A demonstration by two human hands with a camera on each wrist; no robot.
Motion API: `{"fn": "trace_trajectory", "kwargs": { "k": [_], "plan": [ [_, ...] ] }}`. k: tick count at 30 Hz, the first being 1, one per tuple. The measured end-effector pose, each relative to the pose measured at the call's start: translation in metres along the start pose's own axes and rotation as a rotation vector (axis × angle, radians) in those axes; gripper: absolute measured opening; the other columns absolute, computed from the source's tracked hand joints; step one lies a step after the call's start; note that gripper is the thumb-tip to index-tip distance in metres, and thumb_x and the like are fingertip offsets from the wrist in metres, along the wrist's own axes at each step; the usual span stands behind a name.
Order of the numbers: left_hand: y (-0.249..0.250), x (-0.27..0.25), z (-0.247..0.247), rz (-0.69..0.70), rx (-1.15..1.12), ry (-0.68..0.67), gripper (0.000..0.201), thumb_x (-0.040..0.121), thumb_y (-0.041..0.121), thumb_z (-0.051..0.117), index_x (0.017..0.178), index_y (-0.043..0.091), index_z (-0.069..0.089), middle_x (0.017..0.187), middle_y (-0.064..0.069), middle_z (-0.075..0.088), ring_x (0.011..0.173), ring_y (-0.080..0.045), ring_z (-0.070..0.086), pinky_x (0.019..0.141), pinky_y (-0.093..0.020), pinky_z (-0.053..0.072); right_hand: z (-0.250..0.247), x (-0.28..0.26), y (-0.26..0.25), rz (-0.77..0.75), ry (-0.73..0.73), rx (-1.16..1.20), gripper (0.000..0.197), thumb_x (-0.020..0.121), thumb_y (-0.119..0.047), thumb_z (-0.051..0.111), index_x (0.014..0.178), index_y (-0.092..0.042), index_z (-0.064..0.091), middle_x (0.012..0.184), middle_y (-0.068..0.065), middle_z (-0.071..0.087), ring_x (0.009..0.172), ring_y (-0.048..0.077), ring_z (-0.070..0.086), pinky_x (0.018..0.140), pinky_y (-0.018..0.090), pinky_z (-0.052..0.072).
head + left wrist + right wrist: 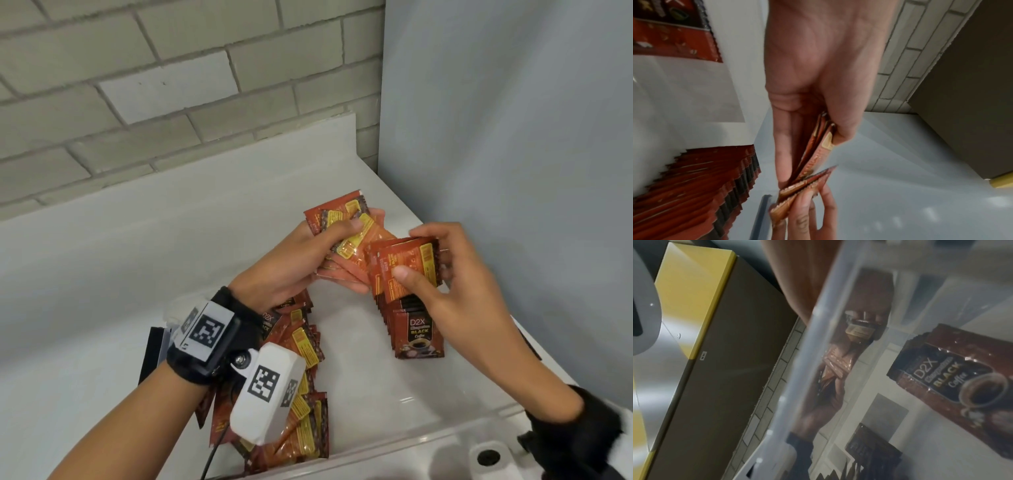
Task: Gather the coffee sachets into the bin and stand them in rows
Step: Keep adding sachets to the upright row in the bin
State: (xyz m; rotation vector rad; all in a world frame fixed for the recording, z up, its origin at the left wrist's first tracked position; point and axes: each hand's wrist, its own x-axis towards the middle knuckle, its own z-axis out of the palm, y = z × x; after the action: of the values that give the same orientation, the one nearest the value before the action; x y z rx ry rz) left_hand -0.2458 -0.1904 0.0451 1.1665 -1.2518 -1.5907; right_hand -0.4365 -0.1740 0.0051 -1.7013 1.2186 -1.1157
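Note:
Inside the clear plastic bin (455, 431) both hands hold red coffee sachets. My left hand (301, 260) grips a fanned bunch of sachets (349, 226), thumb on top, backs up. My right hand (455, 274) pinches a few sachets (404, 263) between thumb and fingers, just above a standing row of sachets (416, 329) at the bin's right side. A loose pile of sachets (301, 394) lies at the left, partly under my left wrist. In the left wrist view the held bunch (818, 152) meets the other hand's sachets (803, 191), beside the row (694, 194).
The bin's translucent wall (818, 353) sits beside a brown box with a yellow edge (715, 353). A grey brick wall (171, 85) and a grey panel (513, 137) stand behind. The bin's near rim has a moulded latch (488, 455).

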Motion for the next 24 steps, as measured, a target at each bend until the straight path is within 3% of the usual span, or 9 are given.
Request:
{"fn": "trace_trajectory", "kwargs": {
  "k": [2,5,9,12,14,19,24],
  "plan": [
    [0.001,0.001,-0.002,0.03,-0.055,0.028,0.026,0.099,0.02,0.046,0.121,0.02,0.061,0.102,-0.001,0.074,0.089,-0.018,0.072,0.072,-0.03,0.06,-0.001,0.001,0.001,0.049,0.05,0.086,0.039,0.069,-0.051,0.066,0.099,-0.042,0.043,0.101,-0.007,0.062,0.086,-0.001,0.062,0.073,0.013,0.049],
    [0.001,0.003,-0.003,0.067,-0.152,0.05,0.023,0.097,0.013,0.046,0.116,0.016,0.06,0.099,-0.002,0.074,0.088,-0.016,0.071,0.078,-0.03,0.058,-0.005,0.002,0.0,0.14,0.109,0.201,0.045,0.061,-0.057,0.068,0.092,-0.036,0.044,0.092,-0.006,0.067,0.081,0.004,0.067,0.079,0.035,0.056],
    [-0.004,0.002,0.005,0.1,-0.202,0.013,0.029,0.091,0.014,0.052,0.119,0.01,0.059,0.113,-0.008,0.069,0.104,-0.021,0.067,0.093,-0.033,0.054,-0.005,0.004,-0.006,0.255,0.103,0.333,0.052,0.059,-0.053,0.071,0.097,-0.024,0.051,0.092,-0.003,0.072,0.086,0.013,0.071,0.087,0.043,0.056],
    [-0.009,0.002,0.011,0.127,-0.233,-0.026,0.029,0.093,0.012,0.053,0.122,0.012,0.058,0.122,-0.01,0.066,0.115,-0.025,0.062,0.101,-0.037,0.048,-0.005,0.005,-0.012,0.326,0.088,0.44,0.05,0.066,-0.043,0.07,0.107,-0.017,0.056,0.09,-0.007,0.075,0.08,0.015,0.073,0.087,0.044,0.056],
    [-0.011,0.003,0.012,0.15,-0.259,-0.025,0.03,0.092,0.01,0.054,0.121,0.016,0.059,0.125,-0.009,0.065,0.118,-0.026,0.06,0.103,-0.039,0.047,-0.005,0.004,-0.014,0.326,0.073,0.425,0.047,0.07,-0.045,0.068,0.11,-0.02,0.061,0.093,-0.007,0.075,0.08,0.015,0.073,0.087,0.043,0.056],
    [-0.011,0.002,0.015,0.246,-0.326,-0.055,0.035,0.087,0.001,0.053,0.108,0.025,0.068,0.114,-0.002,0.07,0.109,-0.019,0.065,0.095,-0.035,0.052,-0.004,0.004,-0.014,0.343,0.052,0.408,0.04,0.073,-0.047,0.065,0.105,-0.023,0.067,0.092,-0.008,0.075,0.081,0.011,0.073,0.086,0.042,0.056],
    [-0.009,-0.001,0.019,0.3,-0.333,-0.111,0.046,0.087,-0.005,0.052,0.123,0.024,0.053,0.11,-0.001,0.07,0.106,-0.018,0.066,0.084,-0.034,0.057,-0.003,0.003,-0.012,0.349,0.01,0.37,0.046,0.07,-0.053,0.064,0.102,-0.02,0.069,0.088,-0.006,0.075,0.077,0.016,0.073,0.089,0.041,0.055]
  ]
}}
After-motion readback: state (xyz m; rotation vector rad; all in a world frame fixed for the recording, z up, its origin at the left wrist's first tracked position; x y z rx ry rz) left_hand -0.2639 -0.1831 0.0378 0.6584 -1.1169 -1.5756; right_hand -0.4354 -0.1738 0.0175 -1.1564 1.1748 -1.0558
